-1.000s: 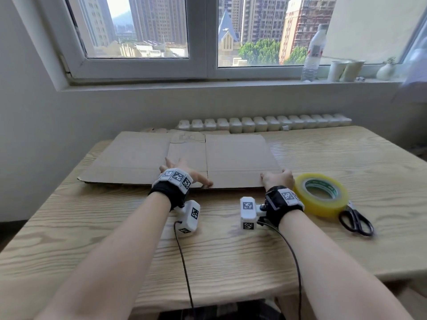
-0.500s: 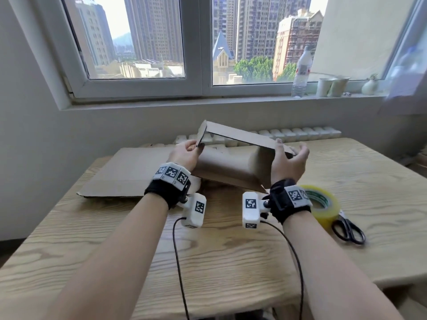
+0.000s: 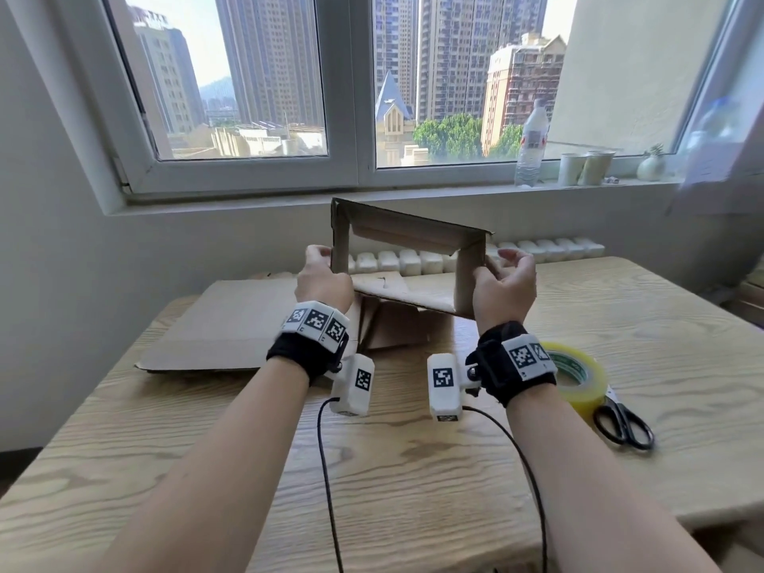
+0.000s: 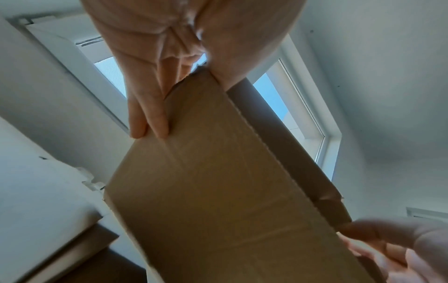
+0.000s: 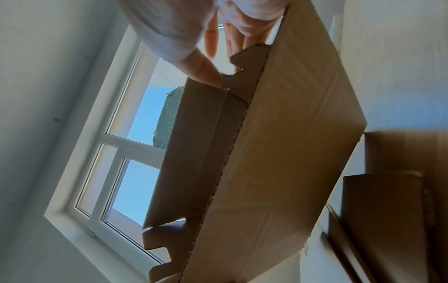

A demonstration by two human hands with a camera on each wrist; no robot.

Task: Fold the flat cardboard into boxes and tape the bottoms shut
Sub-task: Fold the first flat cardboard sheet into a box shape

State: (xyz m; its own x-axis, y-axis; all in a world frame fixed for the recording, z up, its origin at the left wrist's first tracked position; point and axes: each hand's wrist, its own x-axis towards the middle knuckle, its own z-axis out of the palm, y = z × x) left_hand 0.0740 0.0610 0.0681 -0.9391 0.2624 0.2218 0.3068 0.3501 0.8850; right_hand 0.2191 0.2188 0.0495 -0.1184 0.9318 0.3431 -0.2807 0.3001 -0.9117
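I hold a brown cardboard box (image 3: 413, 231) in the air above the table, opened into a rectangular sleeve with its open end facing me. My left hand (image 3: 324, 275) grips its left wall; in the left wrist view its fingers (image 4: 150, 107) lie along the outside of the box (image 4: 218, 191) and the thumb is on the other face. My right hand (image 3: 504, 279) holds the right wall, thumb in front and fingers curled behind. The right wrist view shows that thumb (image 5: 206, 74) at a notched flap of the box (image 5: 278, 153). More flat cardboard (image 3: 223, 328) lies beneath.
A roll of yellowish tape (image 3: 578, 374) and black scissors (image 3: 624, 419) lie on the wooden table (image 3: 413, 469) at the right. A water bottle (image 3: 531, 146), paper cups (image 3: 587, 167) and a small vase (image 3: 649, 165) stand on the windowsill. A white radiator (image 3: 413, 258) runs behind the table.
The top cardboard sheet left the table, rose in both hands and spread from flat into a rectangular sleeve. Both hands moved up and away from me.
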